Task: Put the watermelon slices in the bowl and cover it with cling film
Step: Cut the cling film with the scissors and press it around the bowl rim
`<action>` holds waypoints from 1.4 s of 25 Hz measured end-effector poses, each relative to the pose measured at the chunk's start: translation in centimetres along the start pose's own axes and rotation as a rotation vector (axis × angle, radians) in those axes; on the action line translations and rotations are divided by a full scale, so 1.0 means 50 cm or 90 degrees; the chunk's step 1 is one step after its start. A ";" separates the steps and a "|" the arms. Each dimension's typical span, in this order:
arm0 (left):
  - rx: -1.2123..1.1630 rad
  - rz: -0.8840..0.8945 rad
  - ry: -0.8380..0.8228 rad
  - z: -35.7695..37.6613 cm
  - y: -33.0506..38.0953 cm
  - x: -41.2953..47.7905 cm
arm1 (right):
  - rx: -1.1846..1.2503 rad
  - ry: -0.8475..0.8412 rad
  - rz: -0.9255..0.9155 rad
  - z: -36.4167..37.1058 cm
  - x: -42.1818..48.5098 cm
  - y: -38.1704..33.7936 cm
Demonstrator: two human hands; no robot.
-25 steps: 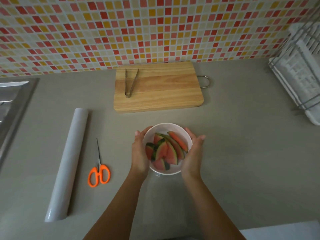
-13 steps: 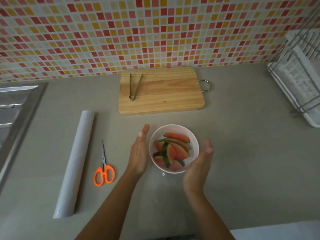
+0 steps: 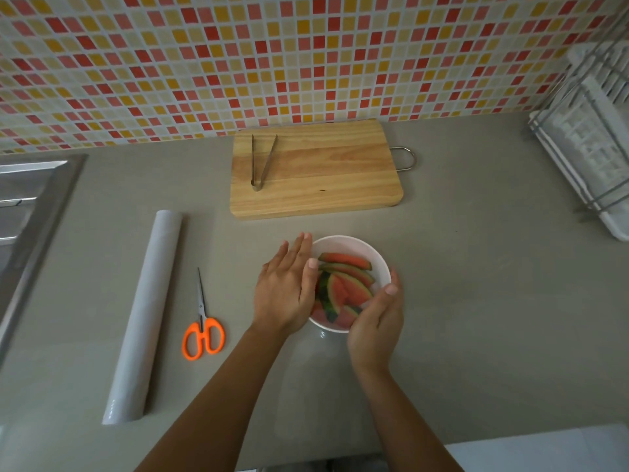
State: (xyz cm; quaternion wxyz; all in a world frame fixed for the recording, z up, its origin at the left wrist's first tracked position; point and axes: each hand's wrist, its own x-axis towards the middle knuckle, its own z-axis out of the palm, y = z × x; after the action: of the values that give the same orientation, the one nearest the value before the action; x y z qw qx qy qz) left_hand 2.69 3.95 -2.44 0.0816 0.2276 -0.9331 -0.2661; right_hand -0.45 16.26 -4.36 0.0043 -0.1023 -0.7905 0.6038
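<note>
Head view: a white bowl [image 3: 343,242] stands on the grey countertop [image 3: 476,301], near the front edge and in front of the wooden cutting board [image 3: 326,178]. The watermelon slices [image 3: 350,289] lie inside the bowl, red flesh and green rind overlapping. The 2 hands flank it. The left hand [image 3: 284,294] has its fingers straight and together and is laid flat against the bowl's left side, with the thumb reaching over the rim towards the slices; it grips nothing. The right hand [image 3: 376,323] lies against the bowl's near right side, its fingers loose and almost straight, the thumb tip at the rim; it clasps nothing either. Whether film lies over the bowl cannot be told.

The cling film roll [image 3: 146,315] lies well to the left of the bowl, lengthwise towards the wall. Orange-handled scissors [image 3: 203,332] lie between the roll and the left hand, blades pointing away. Metal tongs [image 3: 262,163] rest on the board's left part. A steel sink [image 3: 27,212] shows at the left edge, a dish rack [image 3: 592,141] at the right, and a mosaic tiled wall [image 3: 272,56] stands behind.
</note>
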 end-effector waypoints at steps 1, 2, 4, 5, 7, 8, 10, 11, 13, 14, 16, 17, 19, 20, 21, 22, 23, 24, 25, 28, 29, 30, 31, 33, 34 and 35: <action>0.001 -0.012 0.016 0.000 0.003 -0.002 | -0.006 0.002 0.003 -0.001 -0.001 -0.001; 0.005 -0.023 0.033 -0.001 0.008 -0.006 | -0.010 0.003 0.004 -0.001 -0.003 -0.004; 0.032 -0.063 0.077 0.000 0.017 -0.014 | -0.002 -0.001 0.017 -0.003 -0.005 -0.011; 0.033 -0.096 0.096 0.001 0.018 -0.018 | 0.010 0.001 0.027 -0.005 -0.006 -0.015; -0.092 -0.163 0.104 -0.003 0.015 -0.023 | 0.046 0.030 0.045 -0.009 -0.010 -0.021; -0.214 -0.189 0.078 -0.007 0.014 -0.021 | 0.066 0.047 0.047 -0.010 -0.015 -0.025; -0.426 -0.231 0.002 -0.021 0.016 -0.019 | 0.127 0.038 0.063 -0.011 -0.026 -0.039; -0.451 -0.239 -0.024 -0.030 0.019 -0.020 | 0.154 0.013 0.086 -0.009 -0.024 -0.050; -0.437 -0.229 -0.005 -0.036 0.027 -0.033 | 0.179 -0.055 0.138 0.000 0.008 -0.066; -0.441 -0.232 0.025 -0.033 0.029 -0.049 | 0.195 -0.100 0.161 0.005 0.033 -0.070; -0.470 -0.253 0.093 -0.015 0.030 -0.095 | 0.224 -0.144 0.152 0.001 0.088 -0.073; -0.495 -0.272 0.126 -0.008 0.029 -0.116 | 0.236 -0.130 0.130 -0.002 0.110 -0.075; -0.536 -0.328 0.192 -0.001 0.014 -0.119 | 0.274 -0.120 0.106 -0.006 0.130 -0.066; -0.576 -0.355 0.203 -0.002 0.006 -0.101 | 0.288 -0.147 0.118 -0.008 0.128 -0.060; -0.626 -0.369 0.196 -0.006 0.004 -0.078 | 0.291 -0.185 0.138 -0.007 0.120 -0.054; -0.680 -0.372 0.170 -0.009 0.008 -0.053 | 0.283 -0.218 0.158 -0.003 0.109 -0.049; -0.736 -0.372 0.134 -0.009 0.018 -0.034 | 0.270 -0.237 0.174 0.001 0.099 -0.045; -0.785 -0.371 0.103 -0.005 0.031 -0.022 | 0.256 -0.240 0.185 0.005 0.093 -0.040; -0.812 -0.373 0.089 0.006 0.040 -0.016 | 0.244 -0.232 0.193 0.009 0.091 -0.039; -0.872 -0.409 0.148 0.036 0.055 -0.015 | 0.204 -0.213 0.239 0.017 0.097 -0.043; -0.888 -0.435 0.162 0.039 0.057 -0.014 | 0.165 -0.217 0.250 0.016 0.099 -0.044; -0.896 -0.455 0.165 0.038 0.058 -0.011 | 0.125 -0.218 0.248 0.016 0.101 -0.042; -0.900 -0.464 0.161 0.039 0.057 -0.009 | 0.093 -0.215 0.237 0.014 0.100 -0.041; -0.911 -0.465 0.144 0.040 0.056 -0.009 | 0.052 -0.203 0.217 0.014 0.096 -0.046; -0.908 -0.464 0.134 0.037 0.056 -0.011 | 0.037 -0.195 0.205 0.014 0.096 -0.047; -0.895 -0.463 0.124 0.034 0.054 -0.011 | 0.026 -0.189 0.195 0.015 0.098 -0.048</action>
State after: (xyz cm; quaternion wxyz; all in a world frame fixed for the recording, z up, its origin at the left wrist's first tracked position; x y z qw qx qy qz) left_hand 1.68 7.01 -2.46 0.1954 0.4355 -0.4028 -0.7809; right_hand -5.73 15.74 -2.85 -0.2015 -0.1311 -0.7454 0.6218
